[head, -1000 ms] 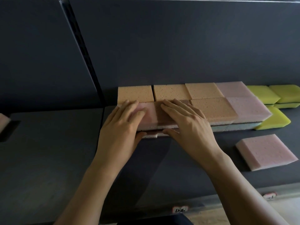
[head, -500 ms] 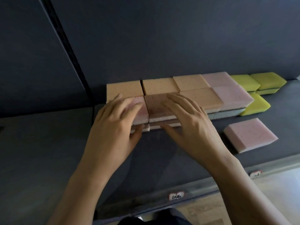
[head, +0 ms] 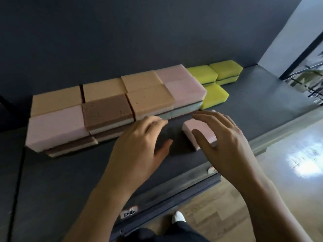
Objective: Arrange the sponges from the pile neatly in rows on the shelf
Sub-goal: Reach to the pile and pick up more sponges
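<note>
Stacked sponges stand in two rows on the dark shelf [head: 52,180]: orange sponges [head: 150,100], pink sponges [head: 56,126], a brown sponge [head: 106,110], and yellow sponges [head: 215,95] at the right end. One loose pink sponge [head: 201,130] lies flat in front of the rows. My right hand [head: 225,142] hovers over it with fingers spread, thumb at its near side, not gripping it. My left hand [head: 139,142] hangs open just left of it, holding nothing.
The shelf's back panel [head: 157,41] rises behind the rows. A front rail with price labels [head: 129,213] marks the shelf's edge. Beyond it lies a wooden floor [head: 262,180], and my foot [head: 178,217] shows below.
Both hands left the top of the stacked sponges and moved right and toward me, to the loose pink sponge. The view swung to the right.
</note>
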Demonstrator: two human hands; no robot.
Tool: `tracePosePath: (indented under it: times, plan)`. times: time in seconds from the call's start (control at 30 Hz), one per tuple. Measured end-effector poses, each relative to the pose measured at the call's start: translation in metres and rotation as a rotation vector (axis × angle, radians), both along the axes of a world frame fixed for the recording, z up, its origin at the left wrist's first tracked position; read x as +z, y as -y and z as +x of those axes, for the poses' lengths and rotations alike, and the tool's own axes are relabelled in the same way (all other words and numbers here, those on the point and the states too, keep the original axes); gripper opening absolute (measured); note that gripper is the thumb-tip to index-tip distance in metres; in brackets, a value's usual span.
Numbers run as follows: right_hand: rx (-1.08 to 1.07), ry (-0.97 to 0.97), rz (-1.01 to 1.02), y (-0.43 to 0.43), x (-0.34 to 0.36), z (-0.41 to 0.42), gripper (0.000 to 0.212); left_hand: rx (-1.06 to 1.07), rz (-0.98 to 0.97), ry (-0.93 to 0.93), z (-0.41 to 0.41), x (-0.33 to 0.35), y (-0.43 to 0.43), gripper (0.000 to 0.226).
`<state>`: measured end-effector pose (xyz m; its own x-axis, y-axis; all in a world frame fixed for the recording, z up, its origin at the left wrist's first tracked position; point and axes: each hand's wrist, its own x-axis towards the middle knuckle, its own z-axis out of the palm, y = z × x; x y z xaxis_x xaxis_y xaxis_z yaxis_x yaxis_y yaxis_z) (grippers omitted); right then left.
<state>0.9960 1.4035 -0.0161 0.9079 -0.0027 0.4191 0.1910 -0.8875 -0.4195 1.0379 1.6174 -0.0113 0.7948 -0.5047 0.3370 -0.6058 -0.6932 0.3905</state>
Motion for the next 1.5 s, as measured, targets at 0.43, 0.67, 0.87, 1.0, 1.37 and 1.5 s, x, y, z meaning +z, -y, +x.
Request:
tracePosePath:
  times: [0.43, 0.67, 0.87, 1.0, 1.37, 1.5]
  plan:
    - [0.122, -0.041, -0.031, 0.102, -0.007, 0.017, 0.041, 0.117, 0.144, -0.167, 0.003, -0.018, 0.108, 0.096]
    - [0.254, -0.088, -0.043, 0.111, -0.002, 0.022, 0.048, 0.171, 0.034, -0.189, -0.006, -0.017, 0.117, 0.082]
    - [0.412, -0.175, -0.183, 0.109, 0.002, 0.031, 0.078, 0.186, 0.004, -0.159, -0.019, -0.013, 0.108, 0.081]
    - [0.5, -0.148, -0.219, 0.101, 0.004, 0.034, 0.084, 0.206, -0.021, -0.146, -0.024, -0.011, 0.105, 0.081]
    - [0.58, -0.072, -0.254, 0.086, 0.006, 0.039, 0.072, 0.176, -0.025, -0.126, -0.021, -0.008, 0.099, 0.083]
    - [0.544, -0.069, -0.259, 0.087, 0.003, 0.043, 0.072, 0.137, 0.061, -0.132, -0.015, 0.002, 0.083, 0.085]
